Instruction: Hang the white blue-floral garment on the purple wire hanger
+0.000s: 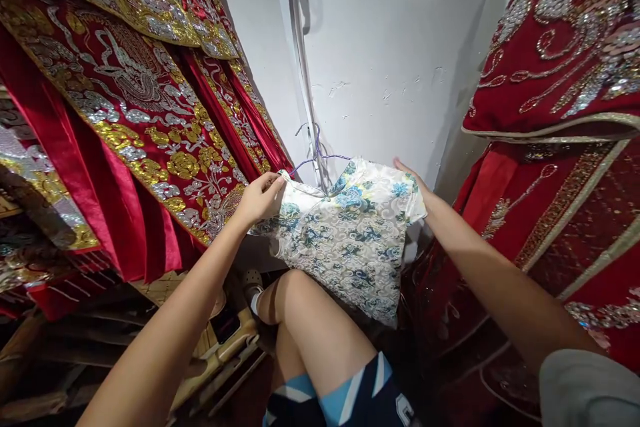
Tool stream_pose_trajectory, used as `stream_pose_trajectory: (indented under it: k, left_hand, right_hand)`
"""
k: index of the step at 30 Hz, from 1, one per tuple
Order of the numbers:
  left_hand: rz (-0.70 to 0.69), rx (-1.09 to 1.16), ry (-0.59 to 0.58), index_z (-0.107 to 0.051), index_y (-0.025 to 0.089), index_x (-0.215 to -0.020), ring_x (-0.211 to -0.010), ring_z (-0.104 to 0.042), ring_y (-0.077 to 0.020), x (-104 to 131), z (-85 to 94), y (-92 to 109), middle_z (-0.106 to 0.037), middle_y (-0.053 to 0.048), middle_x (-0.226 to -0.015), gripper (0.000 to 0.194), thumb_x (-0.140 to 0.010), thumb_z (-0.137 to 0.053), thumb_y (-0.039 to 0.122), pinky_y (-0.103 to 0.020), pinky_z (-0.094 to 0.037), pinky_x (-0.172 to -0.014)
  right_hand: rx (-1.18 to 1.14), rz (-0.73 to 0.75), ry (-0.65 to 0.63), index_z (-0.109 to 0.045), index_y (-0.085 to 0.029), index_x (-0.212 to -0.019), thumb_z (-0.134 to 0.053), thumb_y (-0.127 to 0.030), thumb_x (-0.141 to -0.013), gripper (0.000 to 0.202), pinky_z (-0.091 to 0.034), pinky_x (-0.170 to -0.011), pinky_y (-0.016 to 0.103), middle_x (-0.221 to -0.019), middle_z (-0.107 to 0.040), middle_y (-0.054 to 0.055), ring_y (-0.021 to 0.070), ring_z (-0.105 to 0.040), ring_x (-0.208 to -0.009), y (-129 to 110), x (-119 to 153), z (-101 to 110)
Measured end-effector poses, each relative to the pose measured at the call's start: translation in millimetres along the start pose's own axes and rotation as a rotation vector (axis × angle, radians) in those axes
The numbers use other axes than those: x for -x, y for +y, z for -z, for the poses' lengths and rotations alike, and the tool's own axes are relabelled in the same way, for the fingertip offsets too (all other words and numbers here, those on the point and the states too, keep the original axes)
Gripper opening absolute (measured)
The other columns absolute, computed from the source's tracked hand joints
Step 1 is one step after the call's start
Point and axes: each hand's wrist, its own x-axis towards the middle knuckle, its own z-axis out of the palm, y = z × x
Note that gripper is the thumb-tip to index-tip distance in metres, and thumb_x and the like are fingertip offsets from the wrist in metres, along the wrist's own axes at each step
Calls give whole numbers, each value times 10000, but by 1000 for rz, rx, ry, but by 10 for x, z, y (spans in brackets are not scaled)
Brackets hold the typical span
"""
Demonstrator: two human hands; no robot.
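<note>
A short-sleeved white blouse with blue and green flowers (345,247) hangs spread out in front of me on a purple hanger (326,157). My left hand (263,195) pinches the blouse at its shoulder on the left, thumb and fingers closed by the neckline. On the other side my right hand (407,170) is at the far shoulder, partly behind the cloth. A fingertip shows above the shoulder edge, and the sleeve covers most of that hand, so its grip is hidden. The hanger's hook rises above the neckline in front of a pale upright pole (299,47).
Red garments with gold and silver embroidery (165,100) hang close on the left. Beaded red garments (565,80) hang on the right. Behind stands a scuffed white wall (390,27). Below are my bare knees (325,320) and a bamboo seat (225,353) at lower left.
</note>
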Motion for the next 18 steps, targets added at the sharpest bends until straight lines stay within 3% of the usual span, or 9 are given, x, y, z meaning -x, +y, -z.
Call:
stream_pose_trajectory:
  k: [2,4,7,9,11,13,14,16,18]
  left_hand:
    - [21,15,-18,-684,181,-1081,-832,-601,-219,19,17,-11,-703,-69,-965,481,-915,-485,586,-288,-432,-734]
    - [28,16,7,-674,195,-1172,-841,-606,-225,-22,12,30,-705,-75,-998,529,-898,-504,614,-293,-432,-732]
    - [-3,-24,72,-634,223,-1273,-951,-613,-248,-189,-6,230,-693,-88,-1137,570,-885,-525,626,-305,-430,-780]
    - [-57,-66,63,-680,205,-1157,-926,-613,-247,-311,-29,424,-704,-93,-1087,537,-898,-494,638,-308,-419,-768]
    - [-118,-119,60,-692,171,-936,-811,-596,-234,-380,-93,607,-698,-95,-895,516,-898,-488,643,-305,-394,-709]
    - [-176,-151,107,-616,172,-744,-701,-546,-214,-369,-220,733,-617,-72,-705,480,-893,-511,617,-303,-350,-650]
    - [-195,-134,142,-559,183,-677,-664,-518,-203,-338,-304,768,-564,-56,-644,472,-896,-515,598,-304,-329,-632]
    - [-186,6,205,-435,204,-588,-617,-471,-182,-249,-488,784,-464,-31,-575,506,-933,-448,574,-308,-303,-607]
    - [-96,269,172,-340,222,-567,-597,-446,-173,-174,-647,750,-392,-21,-546,541,-974,-315,578,-310,-306,-587]
  right_hand:
    - [-88,-129,-76,-719,-189,-967,-644,-664,-825,502,-583,-777,446,-889,-759,108,323,-724,-904,-49,38,107]
    - [-147,-206,-145,-719,-197,-895,-783,-587,-709,437,-587,-721,436,-790,-753,91,323,-736,-821,-117,47,169]
    - [-176,-139,-71,-699,-185,-819,-842,-444,-649,342,-593,-691,437,-700,-723,70,314,-733,-740,-242,34,203]
    - [-212,-88,26,-689,-193,-802,-790,-460,-693,306,-599,-731,469,-676,-710,70,332,-736,-773,-324,96,224]
    - [-238,-79,90,-696,-208,-822,-732,-474,-733,283,-598,-773,502,-712,-725,80,355,-738,-840,-394,280,244]
    - [-251,-100,75,-722,-223,-911,-694,-476,-743,305,-593,-802,519,-840,-761,92,364,-736,-905,-452,576,226]
    - [-259,-117,17,-730,-229,-1005,-679,-485,-746,368,-588,-820,525,-944,-770,100,363,-733,-939,-474,744,190]
    - [-262,-160,-278,-666,-214,-1274,-654,-567,-734,645,-571,-854,544,-1156,-735,142,374,-716,-1007,-492,1064,56]
    - [-237,-151,-520,-458,-244,-1510,-695,-591,-710,903,-560,-883,544,-1337,-651,155,363,-706,-1031,-454,1307,-137]
